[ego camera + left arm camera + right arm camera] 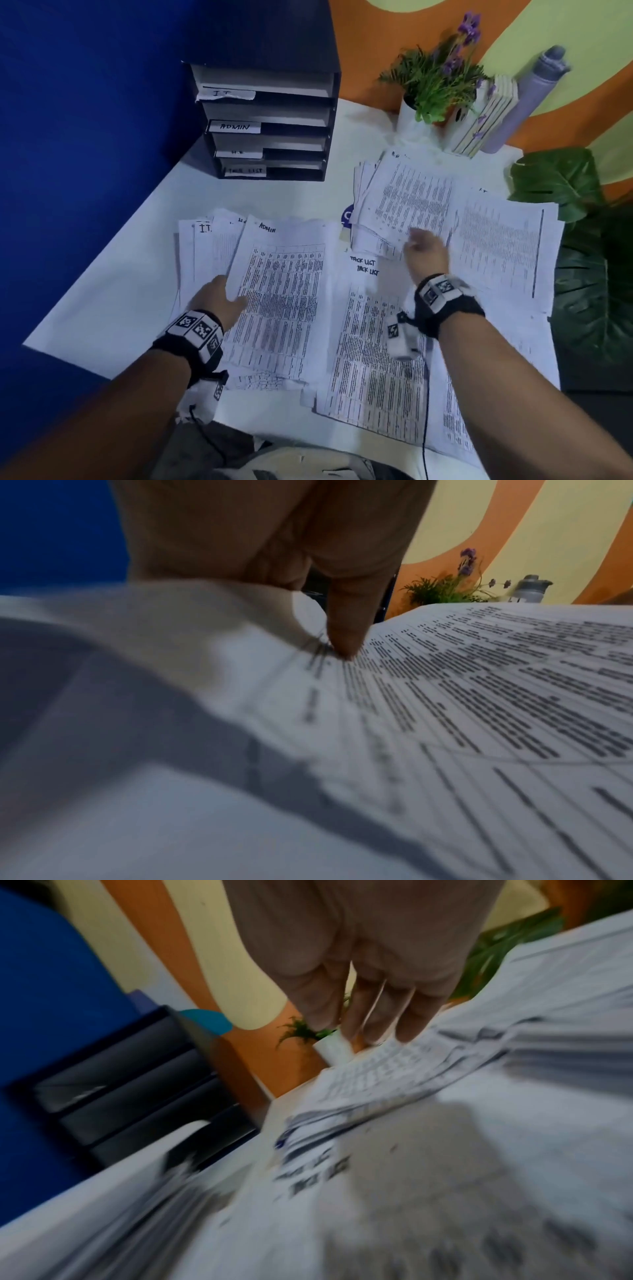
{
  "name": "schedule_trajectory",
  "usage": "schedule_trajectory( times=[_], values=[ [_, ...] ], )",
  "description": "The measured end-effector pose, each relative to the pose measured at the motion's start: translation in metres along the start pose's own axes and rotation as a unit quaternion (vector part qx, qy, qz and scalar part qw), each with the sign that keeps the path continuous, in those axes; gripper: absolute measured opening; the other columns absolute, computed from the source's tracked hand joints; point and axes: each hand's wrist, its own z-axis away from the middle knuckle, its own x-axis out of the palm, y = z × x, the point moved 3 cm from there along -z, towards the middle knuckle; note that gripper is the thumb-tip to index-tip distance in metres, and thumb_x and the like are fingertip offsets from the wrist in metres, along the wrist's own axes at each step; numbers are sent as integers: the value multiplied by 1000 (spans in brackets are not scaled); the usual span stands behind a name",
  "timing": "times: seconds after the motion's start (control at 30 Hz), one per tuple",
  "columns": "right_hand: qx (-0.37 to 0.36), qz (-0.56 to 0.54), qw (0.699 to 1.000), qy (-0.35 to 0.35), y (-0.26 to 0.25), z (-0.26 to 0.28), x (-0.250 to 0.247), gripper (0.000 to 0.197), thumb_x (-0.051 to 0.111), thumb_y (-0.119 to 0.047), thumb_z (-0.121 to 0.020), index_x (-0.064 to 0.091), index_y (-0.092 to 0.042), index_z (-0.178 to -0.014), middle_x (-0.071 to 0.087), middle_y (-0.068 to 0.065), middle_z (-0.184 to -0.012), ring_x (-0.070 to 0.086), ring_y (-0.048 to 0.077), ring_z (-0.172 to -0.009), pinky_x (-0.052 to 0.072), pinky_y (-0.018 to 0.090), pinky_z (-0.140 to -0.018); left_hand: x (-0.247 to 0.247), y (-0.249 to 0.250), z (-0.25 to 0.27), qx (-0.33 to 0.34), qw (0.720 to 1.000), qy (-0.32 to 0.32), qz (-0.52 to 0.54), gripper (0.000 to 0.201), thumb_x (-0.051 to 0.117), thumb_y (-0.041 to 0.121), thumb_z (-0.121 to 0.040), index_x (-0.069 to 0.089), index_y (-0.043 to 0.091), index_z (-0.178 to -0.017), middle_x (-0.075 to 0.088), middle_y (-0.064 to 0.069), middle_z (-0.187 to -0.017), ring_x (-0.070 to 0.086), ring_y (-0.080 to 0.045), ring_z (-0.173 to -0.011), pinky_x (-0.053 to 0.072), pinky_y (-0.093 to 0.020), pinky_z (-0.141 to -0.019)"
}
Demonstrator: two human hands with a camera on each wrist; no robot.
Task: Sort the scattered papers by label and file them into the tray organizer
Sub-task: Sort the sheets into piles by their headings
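A black tray organizer [263, 123] with slots marked IT, ADMIN, HR and TASK LIST stands at the back left of the white table [113, 308]. In front of it lie an IT pile [202, 246], the ADMIN sheet [284, 291] and a TASK LIST pile [373, 342]. A loose heap of scattered papers [455, 219] fills the right side. My left hand [229, 296] pinches the ADMIN sheet's [479, 683] left edge, thumb [346, 642] on top, and the margin curls up. My right hand [419, 245] is blurred, with straight fingers [407, 1020] touching the heap's near edge [383, 1074].
A potted plant with purple flowers [442, 82], a stack of books [486, 113] and a grey bottle [531, 99] stand at the back right. Large green leaves [582, 246] border the table's right edge. A blue wall [85, 137] runs along the left.
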Motion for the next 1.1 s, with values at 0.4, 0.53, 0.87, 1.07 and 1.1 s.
schedule_trajectory(
  times=[0.4,0.53,0.87,1.07,1.1],
  values=[
    [41,13,991,-125,1,90,83,26,59,-16,-90,39,-14,-74,43,0,-67,42,14,-56,36,22,-50,-22,-9,12,36,991,98,90,45,67,29,-88,55,15,-129,50,-10,-133,51,-28,-118,42,-35,-102],
    [31,62,993,-96,1,92,79,27,59,-13,-90,37,-12,-76,40,2,-70,41,14,-59,36,25,-51,-28,-28,5,-48,995,72,-58,90,79,41,-73,31,17,-145,33,-16,-143,38,-37,-128,39,-44,-104],
    [25,10,988,-154,-1,123,88,25,48,4,-86,45,-12,-105,50,6,-87,52,18,-73,46,27,-61,-22,-37,2,75,987,110,87,23,62,9,-86,52,9,-107,59,-16,-106,57,-33,-94,47,-39,-81],
    [23,-47,998,-41,5,118,76,34,57,-8,-89,29,-17,-71,29,0,-66,29,13,-55,30,22,-50,-37,-32,0,43,977,101,185,35,55,10,-94,47,5,-127,59,-18,-121,57,-34,-106,42,-34,-87],
    [30,-58,998,-21,7,116,73,33,57,-10,-89,29,-16,-72,28,1,-65,28,13,-55,29,23,-50,-40,-31,-1,45,974,95,200,37,57,12,-93,47,5,-129,59,-17,-122,57,-32,-106,42,-33,-87]
  ],
)
